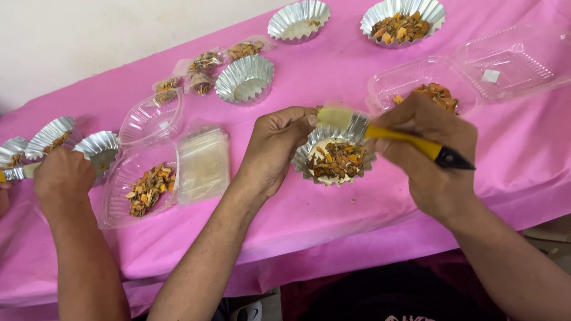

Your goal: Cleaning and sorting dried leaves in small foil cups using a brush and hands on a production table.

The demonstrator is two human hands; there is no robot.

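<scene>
Your right hand's fingers (pixel 416 128) are clenched around the yellow handle of a brush (pixel 380 132), whose pale bristles sit just over the rim of a foil cup (pixel 306 156) filled with a chopped orange-brown mix. Your right hand (pixel 434 154) hangs beside that cup, while your left hand (pixel 276 148) pinches the cup's near-left rim, thumb touching the bristle end. The cup rests on the pink-covered surface (pixel 369 208) between your hands. Just behind your right hand lies an open clear plastic box (pixel 392 80) holding more of the mix. Farther back stand an empty foil cup (pixel 245 79) and a filled one (pixel 403 24). At the far left, another person's hand (pixel 62 175) works among more foil cups beside a second clear box (pixel 128 172).
</scene>
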